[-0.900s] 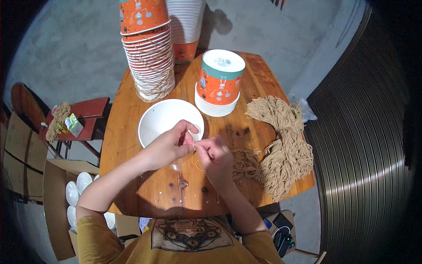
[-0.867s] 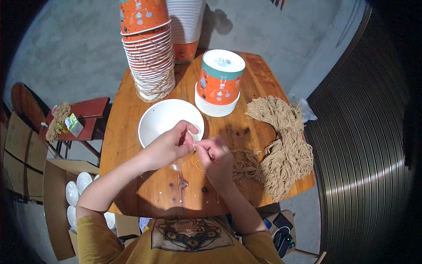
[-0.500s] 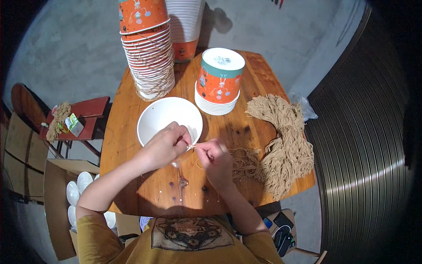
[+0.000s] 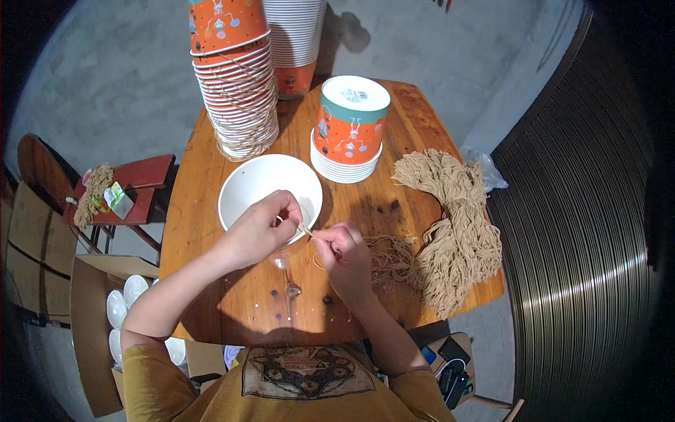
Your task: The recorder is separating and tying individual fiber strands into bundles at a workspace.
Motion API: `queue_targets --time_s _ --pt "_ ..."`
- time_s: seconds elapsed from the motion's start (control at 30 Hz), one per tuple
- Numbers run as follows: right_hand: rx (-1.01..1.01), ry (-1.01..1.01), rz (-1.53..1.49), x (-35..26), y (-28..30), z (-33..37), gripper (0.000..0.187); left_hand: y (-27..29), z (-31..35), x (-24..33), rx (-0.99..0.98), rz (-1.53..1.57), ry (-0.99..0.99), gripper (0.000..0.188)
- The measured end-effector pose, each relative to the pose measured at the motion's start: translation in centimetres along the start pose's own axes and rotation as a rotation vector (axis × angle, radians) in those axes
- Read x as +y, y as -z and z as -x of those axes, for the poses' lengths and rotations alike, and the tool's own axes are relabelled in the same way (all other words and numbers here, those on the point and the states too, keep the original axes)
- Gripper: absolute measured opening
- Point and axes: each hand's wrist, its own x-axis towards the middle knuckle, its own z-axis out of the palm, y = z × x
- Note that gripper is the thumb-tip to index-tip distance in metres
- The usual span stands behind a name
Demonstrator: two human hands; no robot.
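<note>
At the near right rim of an open white paper bucket point(image 4: 261, 184), a thin tan cord point(image 4: 308, 231) runs between my two hands. My left hand point(image 4: 254, 228) pinches it with thumb and fingertips, over the bucket's near rim. Just to the right, my right hand point(image 4: 344, 259) pinches the same cord between thumb and forefinger. The knot or loop there is too small to make out. Loose cord strands point(image 4: 392, 261) lie beside my right hand, next to a thick tan cord hank point(image 4: 460, 243).
Upside-down orange and white buckets point(image 4: 351, 133) are nested behind the open one. A tall bucket stack hung with cords point(image 4: 238, 98) rises at back left, another stack point(image 4: 295, 35) behind it. A cardboard box point(image 4: 95, 337) of white bowl-like pieces stands lower left; a red bench point(image 4: 144, 183) lies beyond.
My left hand has shifted slightly up and to the left, and more cord shows between the fingers. My right hand stays almost in place.
</note>
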Motion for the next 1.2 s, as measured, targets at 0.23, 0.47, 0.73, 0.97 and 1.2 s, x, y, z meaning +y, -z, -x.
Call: queue_targets --time_s 0.23,0.47,0.73,0.97,1.2 --pt "0.023 -0.072 -0.086 -0.3 0.2 0.2 0.016 -0.2 -0.1 -0.3 -0.046 0.024 -0.031 0.008" --pt "-0.092 -0.158 0.102 -1.6 0.3 -0.6 0.025 -0.6 -0.1 -0.3 -0.046 0.036 -0.009 0.011" --pt "0.011 -0.075 0.084 -1.2 -0.5 -0.9 0.018 -0.7 -0.2 -0.7 -0.022 -0.02 -0.068 0.013" --pt "-0.065 -0.068 0.237 -0.2 0.0 0.3 0.024 -0.9 0.1 -0.7 0.097 -0.141 -0.15 0.014" --pt "-0.107 -0.252 0.141 -1.4 0.4 -0.1 0.031 -0.8 0.0 -0.6 0.078 -0.085 -0.114 0.013"
